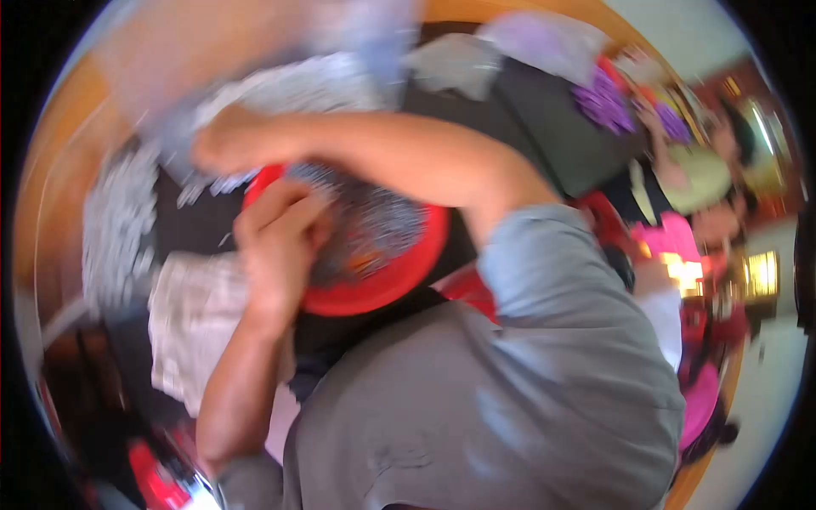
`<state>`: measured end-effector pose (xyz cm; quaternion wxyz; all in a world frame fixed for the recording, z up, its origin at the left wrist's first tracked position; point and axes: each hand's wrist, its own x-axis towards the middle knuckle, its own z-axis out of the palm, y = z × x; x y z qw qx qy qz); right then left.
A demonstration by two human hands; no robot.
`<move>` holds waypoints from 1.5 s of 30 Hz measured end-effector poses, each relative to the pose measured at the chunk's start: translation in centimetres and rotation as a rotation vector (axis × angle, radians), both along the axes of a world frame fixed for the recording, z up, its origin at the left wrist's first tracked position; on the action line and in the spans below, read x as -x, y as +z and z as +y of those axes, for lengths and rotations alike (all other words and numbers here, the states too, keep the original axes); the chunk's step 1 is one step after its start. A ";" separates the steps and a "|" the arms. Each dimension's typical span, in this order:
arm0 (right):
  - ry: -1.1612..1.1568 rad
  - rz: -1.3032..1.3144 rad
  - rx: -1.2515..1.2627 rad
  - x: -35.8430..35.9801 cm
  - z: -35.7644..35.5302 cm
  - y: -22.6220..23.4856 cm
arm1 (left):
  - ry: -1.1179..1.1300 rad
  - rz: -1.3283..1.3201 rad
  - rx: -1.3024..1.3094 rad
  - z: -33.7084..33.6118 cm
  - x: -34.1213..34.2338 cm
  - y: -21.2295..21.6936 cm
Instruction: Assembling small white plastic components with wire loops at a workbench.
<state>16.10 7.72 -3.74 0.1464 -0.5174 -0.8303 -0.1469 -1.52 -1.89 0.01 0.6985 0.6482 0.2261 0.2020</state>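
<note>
A round red basin (361, 302) with many small grey-blue pieces (387, 221) in it sits in front of me, with a few orange bits among them. Over its left edge is my left hand (285, 229), fingers curled together; what they hold, if anything, is hidden. My right forearm crosses above the basin's far side. My right hand (234, 143) is at the far left, beside a heap of slim whitish pieces (297, 85), its fingers smeared by motion. More of these pieces form a second pile (119, 229) farther left.
A folded cream cloth (195, 319) lies left of the basin on the dark tabletop (544, 127). Clear plastic bags (459, 64) and a purple bundle (603, 102) are toward the far right. Other people, one in a pale yellow top (705, 174), are along the right.
</note>
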 end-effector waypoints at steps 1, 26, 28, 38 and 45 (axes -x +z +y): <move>-0.103 -0.017 -0.074 -0.4 -0.3 -0.2 | 0.041 -0.001 0.097 -0.3 -0.5 0.0; -0.212 0.928 -0.160 6.6 -15.7 6.2 | 0.175 -0.317 0.356 6.5 -1.9 1.4; -0.235 1.051 -0.137 6.6 -16.0 6.4 | 0.198 -0.342 0.330 7.0 -2.2 0.4; -0.302 1.081 -0.058 7.1 -16.7 4.8 | 0.150 -0.360 0.217 5.6 -1.7 -0.9; -0.227 1.583 0.170 3.0 -18.1 7.5 | 0.254 -0.462 0.096 2.4 -0.8 0.9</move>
